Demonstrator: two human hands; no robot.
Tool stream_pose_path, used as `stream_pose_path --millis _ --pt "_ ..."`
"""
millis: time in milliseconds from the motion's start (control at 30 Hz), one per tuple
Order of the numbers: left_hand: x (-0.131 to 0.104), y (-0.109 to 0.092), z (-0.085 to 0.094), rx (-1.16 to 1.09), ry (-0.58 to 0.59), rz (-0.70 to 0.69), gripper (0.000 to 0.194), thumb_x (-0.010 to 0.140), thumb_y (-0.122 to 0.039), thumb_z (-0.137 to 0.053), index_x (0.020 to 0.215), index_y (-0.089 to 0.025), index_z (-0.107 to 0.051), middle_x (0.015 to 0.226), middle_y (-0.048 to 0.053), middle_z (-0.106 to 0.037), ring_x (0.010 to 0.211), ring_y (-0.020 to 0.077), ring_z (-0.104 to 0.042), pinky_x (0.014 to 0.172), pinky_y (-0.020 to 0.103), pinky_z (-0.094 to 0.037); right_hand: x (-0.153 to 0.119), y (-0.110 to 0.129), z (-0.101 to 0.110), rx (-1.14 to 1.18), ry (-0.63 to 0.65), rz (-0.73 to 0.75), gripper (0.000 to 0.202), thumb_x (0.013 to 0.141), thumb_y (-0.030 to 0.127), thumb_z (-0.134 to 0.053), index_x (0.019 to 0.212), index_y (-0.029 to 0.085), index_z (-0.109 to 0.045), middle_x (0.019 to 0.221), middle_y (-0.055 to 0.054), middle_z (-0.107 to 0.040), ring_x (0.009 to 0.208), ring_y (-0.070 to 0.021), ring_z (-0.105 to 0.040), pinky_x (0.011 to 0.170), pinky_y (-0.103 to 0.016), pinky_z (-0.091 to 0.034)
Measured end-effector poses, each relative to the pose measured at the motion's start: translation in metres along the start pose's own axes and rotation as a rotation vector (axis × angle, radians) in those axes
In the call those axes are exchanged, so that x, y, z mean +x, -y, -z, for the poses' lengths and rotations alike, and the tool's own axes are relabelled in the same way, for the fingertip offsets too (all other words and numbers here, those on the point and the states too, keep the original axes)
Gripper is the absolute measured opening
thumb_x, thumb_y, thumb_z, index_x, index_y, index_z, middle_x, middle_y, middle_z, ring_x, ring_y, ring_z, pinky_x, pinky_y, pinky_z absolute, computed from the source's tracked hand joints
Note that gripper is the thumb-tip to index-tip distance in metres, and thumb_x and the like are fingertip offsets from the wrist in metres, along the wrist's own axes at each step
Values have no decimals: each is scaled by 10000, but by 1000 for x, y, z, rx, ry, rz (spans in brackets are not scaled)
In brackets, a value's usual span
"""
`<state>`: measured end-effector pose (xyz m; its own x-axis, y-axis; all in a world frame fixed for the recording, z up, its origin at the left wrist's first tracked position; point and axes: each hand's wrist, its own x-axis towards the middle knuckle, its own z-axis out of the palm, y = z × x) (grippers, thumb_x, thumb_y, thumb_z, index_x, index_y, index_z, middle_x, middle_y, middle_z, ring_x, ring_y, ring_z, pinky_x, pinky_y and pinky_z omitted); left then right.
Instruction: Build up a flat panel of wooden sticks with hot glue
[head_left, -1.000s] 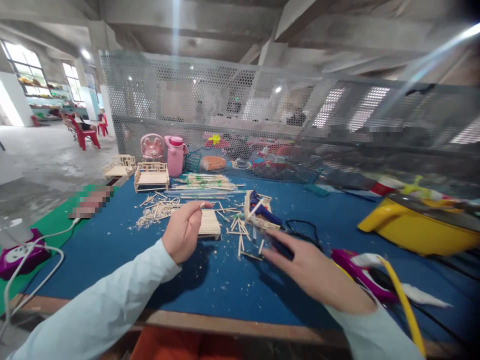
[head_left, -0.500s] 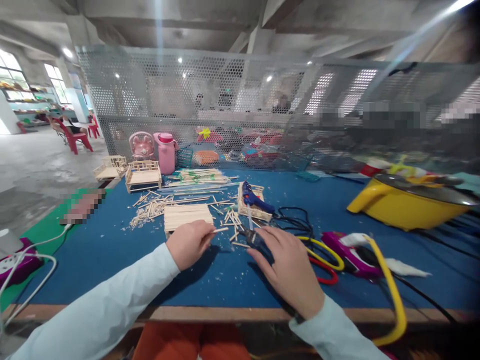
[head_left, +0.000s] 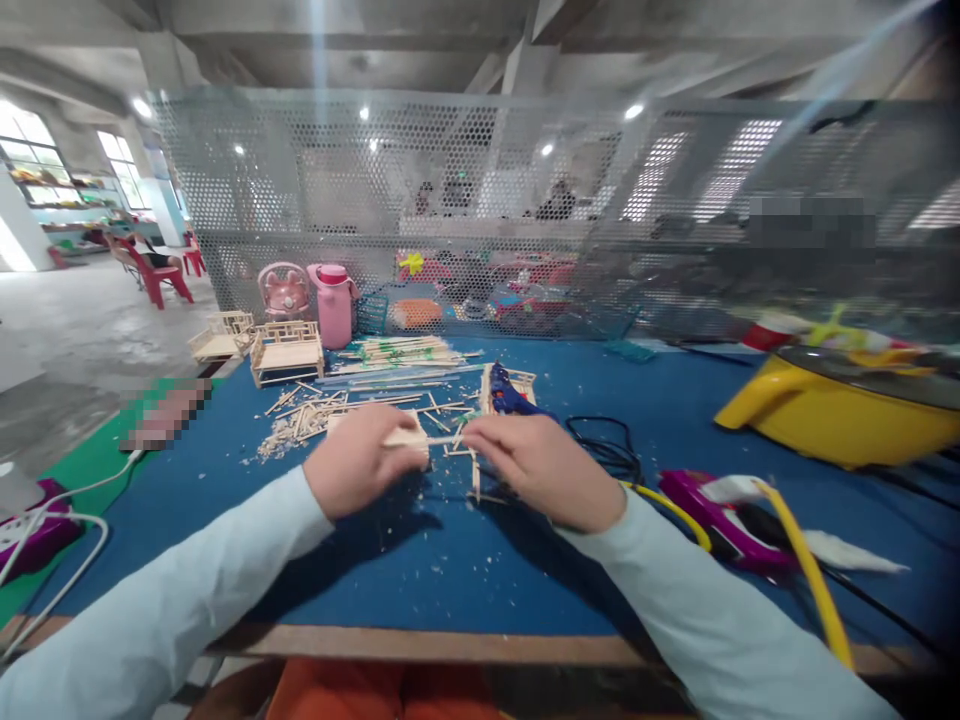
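Observation:
My left hand (head_left: 366,460) is closed on a small wooden slat piece (head_left: 407,438), over the front part of the mat. From it a thin stick (head_left: 444,440) runs across to my right hand (head_left: 541,465), whose fingers are pinched on its other end. Behind the hands lies a pile of short sticks and shavings (head_left: 300,420). A blue glue gun (head_left: 511,392) rests on a small wooden frame (head_left: 486,400) beyond my right hand. Loose sticks (head_left: 475,475) lie beneath that hand.
Two small wooden bed-like models (head_left: 286,350), a pink bottle (head_left: 334,308) and long sticks (head_left: 405,352) stand or lie at the back. At right are a yellow pot (head_left: 840,415), cables and a purple power strip (head_left: 720,525). A perforated metal screen (head_left: 487,200) borders the table.
My right hand has left the dark pliers and moved up and left to the stick. My left hand has shifted slightly left and up. The view has shifted slightly.

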<state>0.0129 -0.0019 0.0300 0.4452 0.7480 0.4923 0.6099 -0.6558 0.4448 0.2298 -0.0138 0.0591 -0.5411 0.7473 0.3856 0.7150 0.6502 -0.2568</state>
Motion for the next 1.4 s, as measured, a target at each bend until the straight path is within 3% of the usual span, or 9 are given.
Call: stream_pose_path --millis 100,167,233,367,500,667,833,1133,1400 --pt "6 43 23 -10 -208 520 343 835 -409 -421 1044 -167 -545 941 85 -643 870 218 -586 774 309 -418 19 -19 -10 409 -81 -232 255 880 351 -365 748 191 -513 594 12 -559 526 -111 -501 552 -240 -395" --pt "5 70 26 -31 -167 657 380 787 -434 -480 981 -120 -574 702 68 -635 680 223 -597 640 301 -425 25 -29 -29 645 -79 -362 216 876 343 -330 792 193 -460 621 15 -570 494 -95 -508 511 -224 -413" --pt "1 90 20 -120 -64 701 394 753 -476 -505 881 -119 -610 526 20 -578 470 181 -537 508 280 -398 27 -34 -50 703 -52 -413 193 868 321 -311 788 192 -431 698 -17 -609 522 -95 -555 489 -213 -426" --pt "-5 96 1 -309 48 663 465 649 -465 -622 958 -118 -614 478 -32 -541 411 130 -475 432 241 -351 22 -31 -70 693 2 -412 193 853 303 -340 761 182 -460 812 -54 -630 606 -110 -608 482 -207 -438" --pt "-7 79 1 -408 -3 600 533 613 -401 -666 1045 -108 -560 553 -46 -545 476 105 -481 478 230 -375 15 -30 -58 627 -4 -364 215 852 303 -385 776 175 -541 771 -42 -640 604 -126 -599 538 -248 -463" --pt "-14 55 5 -601 -164 499 430 569 -311 -723 946 -143 -603 692 -12 -620 619 127 -568 609 268 -464 7 -38 -39 221 -342 -72 182 840 257 -483 866 188 -650 863 -65 -692 798 -176 -631 747 -314 -489" --pt "-22 44 1 -825 -200 531 392 561 -281 -749 903 -144 -614 709 0 -664 647 131 -605 659 282 -509 0 -30 -36 42 -448 131 144 833 169 -524 903 207 -644 817 -37 -696 719 -140 -642 668 -249 -499" --pt "-27 41 -7 -863 -192 469 336 590 -233 -739 900 -149 -639 763 18 -661 652 124 -600 619 249 -500 -3 -19 -43 -111 -435 231 133 821 169 -535 868 209 -653 766 -50 -675 688 -151 -626 631 -271 -497" --pt "-27 42 -3 -755 -195 404 319 675 -333 -683 934 -148 -667 613 -16 -577 554 94 -511 529 214 -447 -3 -21 -42 -180 -450 209 142 816 187 -547 847 176 -685 740 -66 -669 662 -150 -613 594 -262 -482"
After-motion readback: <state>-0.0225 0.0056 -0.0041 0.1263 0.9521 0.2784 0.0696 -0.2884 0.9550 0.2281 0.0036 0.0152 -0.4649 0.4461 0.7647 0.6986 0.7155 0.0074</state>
